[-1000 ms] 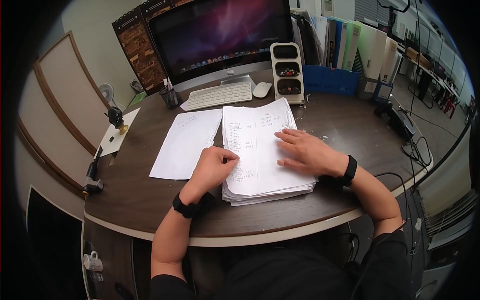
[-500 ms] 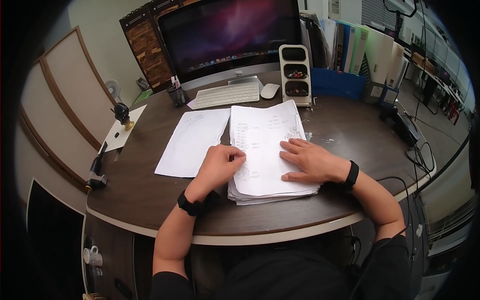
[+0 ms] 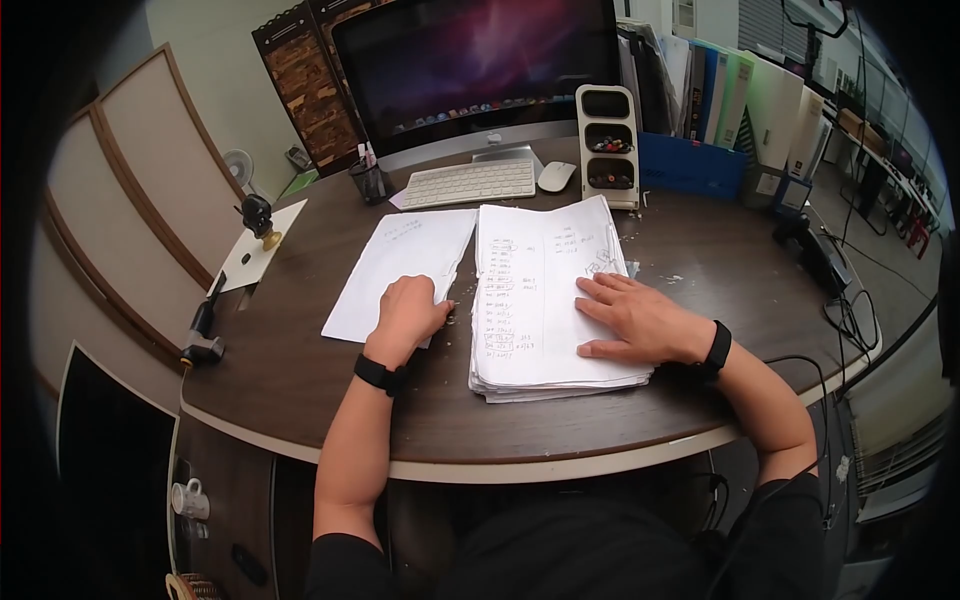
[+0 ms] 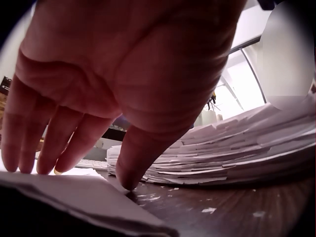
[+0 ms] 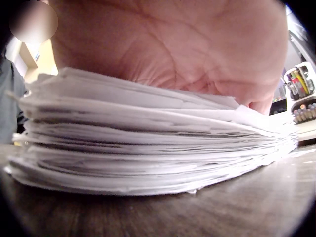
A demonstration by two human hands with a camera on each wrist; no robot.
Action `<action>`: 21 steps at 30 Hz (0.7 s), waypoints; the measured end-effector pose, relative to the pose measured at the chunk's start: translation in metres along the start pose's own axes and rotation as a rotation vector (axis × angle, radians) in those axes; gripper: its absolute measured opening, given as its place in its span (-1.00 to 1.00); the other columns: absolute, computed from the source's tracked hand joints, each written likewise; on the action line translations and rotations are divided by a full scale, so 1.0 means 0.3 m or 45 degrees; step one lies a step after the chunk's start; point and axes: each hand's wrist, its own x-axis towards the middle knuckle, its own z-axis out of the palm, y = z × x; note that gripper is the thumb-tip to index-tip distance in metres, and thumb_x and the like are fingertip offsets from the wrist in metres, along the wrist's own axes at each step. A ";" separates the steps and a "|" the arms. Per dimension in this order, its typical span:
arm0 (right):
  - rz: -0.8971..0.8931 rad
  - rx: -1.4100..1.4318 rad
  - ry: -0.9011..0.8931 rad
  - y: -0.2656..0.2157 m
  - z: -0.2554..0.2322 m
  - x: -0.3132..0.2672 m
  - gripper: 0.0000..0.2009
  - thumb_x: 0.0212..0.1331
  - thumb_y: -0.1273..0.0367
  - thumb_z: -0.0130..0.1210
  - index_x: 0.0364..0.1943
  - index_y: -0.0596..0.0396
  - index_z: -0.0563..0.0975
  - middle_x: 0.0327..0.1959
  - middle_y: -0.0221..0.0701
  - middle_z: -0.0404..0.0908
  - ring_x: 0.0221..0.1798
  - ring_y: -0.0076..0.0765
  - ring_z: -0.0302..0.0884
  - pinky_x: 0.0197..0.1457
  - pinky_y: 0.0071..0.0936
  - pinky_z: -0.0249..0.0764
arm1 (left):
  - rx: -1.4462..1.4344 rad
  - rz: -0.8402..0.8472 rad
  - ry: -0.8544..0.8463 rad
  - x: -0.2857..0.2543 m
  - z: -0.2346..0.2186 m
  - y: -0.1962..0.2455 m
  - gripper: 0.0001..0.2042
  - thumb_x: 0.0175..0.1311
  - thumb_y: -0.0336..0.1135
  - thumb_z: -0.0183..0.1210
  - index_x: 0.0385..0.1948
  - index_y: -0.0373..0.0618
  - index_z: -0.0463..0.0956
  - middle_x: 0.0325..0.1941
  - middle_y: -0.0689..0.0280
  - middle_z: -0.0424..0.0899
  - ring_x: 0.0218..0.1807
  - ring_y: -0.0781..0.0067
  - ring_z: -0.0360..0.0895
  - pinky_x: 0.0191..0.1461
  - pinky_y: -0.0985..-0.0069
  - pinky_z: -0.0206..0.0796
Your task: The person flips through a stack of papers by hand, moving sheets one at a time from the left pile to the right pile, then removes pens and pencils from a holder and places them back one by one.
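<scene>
A thick stack of handwritten paper sheets (image 3: 530, 345) lies on the desk, its layered edges (image 5: 148, 143) filling the right wrist view. My right hand (image 3: 643, 318) rests palm down on the stack's right side with fingers spread. Left of the stack lies a thin paper pile (image 3: 365, 290) with faint writing at its top. My left hand (image 3: 405, 312) is on that pile's right part; in the left wrist view its fingertips (image 4: 47, 165) touch the paper, fingers fairly straight, and the thumb (image 4: 131, 173) reaches down at the desk beside the sheet.
Behind the papers stand a keyboard (image 3: 468, 184), a mouse (image 3: 556, 177), a monitor (image 3: 480, 60) and a pen organizer (image 3: 609, 150). A pen cup (image 3: 370, 182) is at back left, a phone (image 3: 803, 250) at right. A power tool (image 3: 203, 335) lies at the left edge. Paper scraps dot the desk.
My left hand has moved left off the stack onto the thin pile, its pinched fingers now straighter. My right hand has stayed on the stack. The head view has shifted slightly.
</scene>
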 end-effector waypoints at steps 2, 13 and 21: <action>0.001 -0.001 -0.006 -0.001 -0.002 0.001 -0.28 0.35 -0.14 -0.08 0.24 0.30 0.42 0.41 0.12 0.25 0.50 0.25 0.11 0.57 -0.09 0.03 | 0.028 0.054 0.047 -0.008 0.007 0.008 -0.72 0.08 -0.24 0.33 -0.51 -0.37 0.63 -0.41 -0.13 0.67 -0.26 -0.18 0.65 -0.14 0.10 0.50; 0.003 -0.006 0.004 0.000 0.003 0.001 -0.28 0.35 -0.14 -0.07 0.23 0.31 0.43 0.39 0.12 0.27 0.49 0.24 0.12 0.57 -0.08 0.03 | 0.050 0.142 0.215 0.002 0.023 0.014 -0.75 0.08 -0.29 0.23 -0.59 -0.36 0.60 -0.49 -0.14 0.63 -0.36 -0.22 0.62 -0.20 0.05 0.49; -0.003 -0.020 0.002 0.003 0.005 0.002 -0.27 0.36 -0.15 -0.09 0.23 0.32 0.43 0.39 0.13 0.26 0.48 0.26 0.13 0.57 -0.07 0.03 | 0.236 0.188 0.223 0.038 0.070 0.006 -0.77 0.10 -0.29 0.25 -0.58 -0.31 0.64 -0.50 -0.08 0.65 -0.38 -0.13 0.65 -0.22 0.08 0.52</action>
